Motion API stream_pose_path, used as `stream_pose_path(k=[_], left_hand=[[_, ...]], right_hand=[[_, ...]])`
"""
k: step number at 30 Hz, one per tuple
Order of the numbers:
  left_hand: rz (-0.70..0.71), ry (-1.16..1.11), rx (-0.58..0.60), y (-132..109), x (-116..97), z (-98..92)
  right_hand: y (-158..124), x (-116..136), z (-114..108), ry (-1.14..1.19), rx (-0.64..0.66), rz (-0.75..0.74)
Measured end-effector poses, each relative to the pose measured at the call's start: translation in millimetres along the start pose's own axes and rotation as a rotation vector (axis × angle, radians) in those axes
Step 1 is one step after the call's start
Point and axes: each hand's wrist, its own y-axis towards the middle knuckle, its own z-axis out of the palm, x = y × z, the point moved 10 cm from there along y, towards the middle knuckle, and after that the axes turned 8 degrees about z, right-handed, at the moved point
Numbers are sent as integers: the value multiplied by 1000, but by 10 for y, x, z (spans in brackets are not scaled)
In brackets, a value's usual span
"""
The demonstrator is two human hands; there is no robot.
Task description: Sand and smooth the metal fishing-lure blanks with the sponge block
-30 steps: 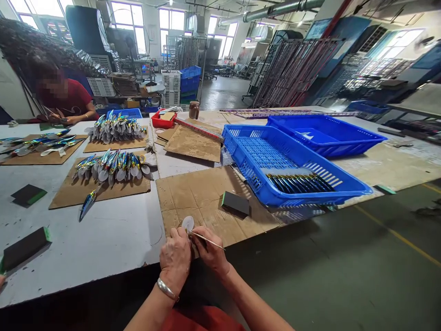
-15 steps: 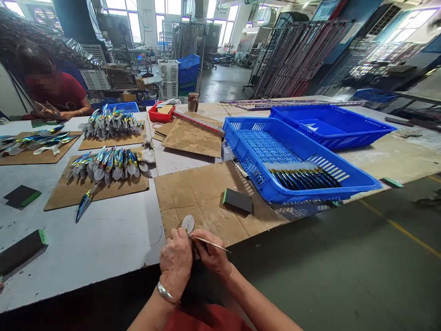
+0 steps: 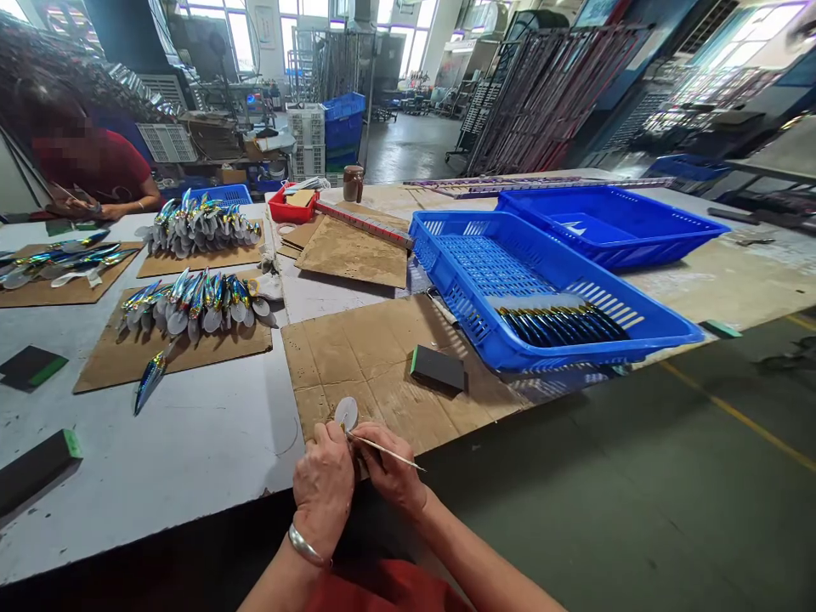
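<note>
My left hand (image 3: 324, 484) is closed round a small piece whose clear round lip (image 3: 347, 413) sticks out above my fingers; the rest of it is hidden. My right hand (image 3: 390, 473) pinches a thin wooden stick (image 3: 385, 451), whose tip touches the piece beside my left thumb. Both hands rest at the near edge of a cardboard sheet (image 3: 376, 365). A dark sanding block with a green edge (image 3: 438, 367) lies on that sheet, just beyond my right hand.
A blue crate (image 3: 472, 314) holds a row of dark shiny lures (image 3: 561, 325); a second blue crate (image 3: 609, 223) stands behind it. Iridescent lures (image 3: 191, 302) lie in rows on cardboard at the left. Another person (image 3: 95, 174) works at the far left. More sanding blocks (image 3: 35, 463) lie near.
My hands have stayed in place on the piece, with the stick shifting only slightly. The view has drifted a little.
</note>
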Motion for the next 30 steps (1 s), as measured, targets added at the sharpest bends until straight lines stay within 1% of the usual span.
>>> stream_pose_path(k=[3, 8, 13, 22, 26, 28, 30], left_hand=[[0, 1, 1, 3, 5, 2], [2, -13, -19, 9, 19, 30], [12, 12, -16, 7, 4, 22], [14, 15, -28, 7, -16, 11], [15, -9, -16, 9, 0, 20], [16, -14, -12, 7, 6, 21], [17, -6, -13, 5, 8, 15]], right_hand=[[-8, 9, 0, 5, -4, -9], [3, -49, -34, -28, -59, 60], [14, -34, 0, -4, -11, 51], [41, -2, -10, 54, 24, 52], [34, -56, -45, 30, -41, 104], [27, -63, -56, 7, -70, 103], [26, -59, -46, 2, -66, 85]])
